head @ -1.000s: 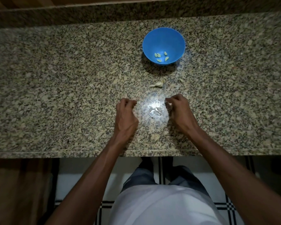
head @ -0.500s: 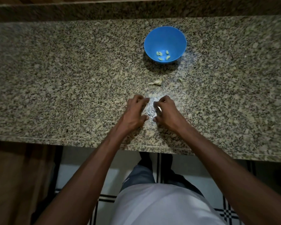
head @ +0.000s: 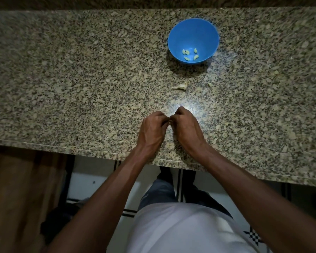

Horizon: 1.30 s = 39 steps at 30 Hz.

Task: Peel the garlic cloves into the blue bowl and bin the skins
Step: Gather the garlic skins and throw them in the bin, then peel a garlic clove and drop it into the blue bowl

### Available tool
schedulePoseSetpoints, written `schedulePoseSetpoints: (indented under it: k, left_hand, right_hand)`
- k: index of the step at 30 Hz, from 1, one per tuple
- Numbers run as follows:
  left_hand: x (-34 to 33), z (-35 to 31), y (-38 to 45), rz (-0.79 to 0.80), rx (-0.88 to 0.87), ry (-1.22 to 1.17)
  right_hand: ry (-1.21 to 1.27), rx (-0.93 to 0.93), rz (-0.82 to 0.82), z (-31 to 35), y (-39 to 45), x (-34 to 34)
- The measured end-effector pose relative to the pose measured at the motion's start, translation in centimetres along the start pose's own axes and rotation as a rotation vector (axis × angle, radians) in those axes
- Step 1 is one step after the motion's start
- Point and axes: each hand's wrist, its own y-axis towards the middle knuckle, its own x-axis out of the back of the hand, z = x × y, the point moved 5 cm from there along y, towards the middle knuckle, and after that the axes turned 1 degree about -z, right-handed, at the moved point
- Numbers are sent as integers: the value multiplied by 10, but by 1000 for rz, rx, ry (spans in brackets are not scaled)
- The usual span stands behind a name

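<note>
The left hand (head: pixel 151 127) and the right hand (head: pixel 185 125) meet fingertip to fingertip just below the middle of the frame, above the speckled granite surface (head: pixel 80 88). Both have their fingers curled inward, pinching something tiny between them. It is hidden by the fingers, so I can only judge that it is a garlic clove or a scrap of its skin.

The blue bowl (head: pixel 193 31) stands in the upper right of centre, well apart from the hands, with about five peeled cloves (head: pixel 190 54) lying in its bottom. Between bowl and hands, nearer the bowl, lies a pale papery garlic scrap (head: pixel 181 86), and a smaller fleck of skin (head: pixel 210 84) sits just to its right. No bin is in view.

To do this step well, I'd say hold the clove steady with one hand and strip the skin with the other's nails, keeping the work low over the surface so loosened skin falls in one spot for gathering.
</note>
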Motion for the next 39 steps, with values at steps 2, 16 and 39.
schedulePoseSetpoints:
  k: [2, 16, 39]
  left_hand:
    - [-2, 2, -2, -36, 13, -21]
    - [-9, 6, -3, -58, 88, -55]
    - [27, 59, -68, -374, 709, -784]
  right_hand:
    - [-27, 38, 11, -1, 0, -1]
    - [-64, 85, 15, -1, 6, 6]
    - [722, -278, 192, -8, 8, 2]
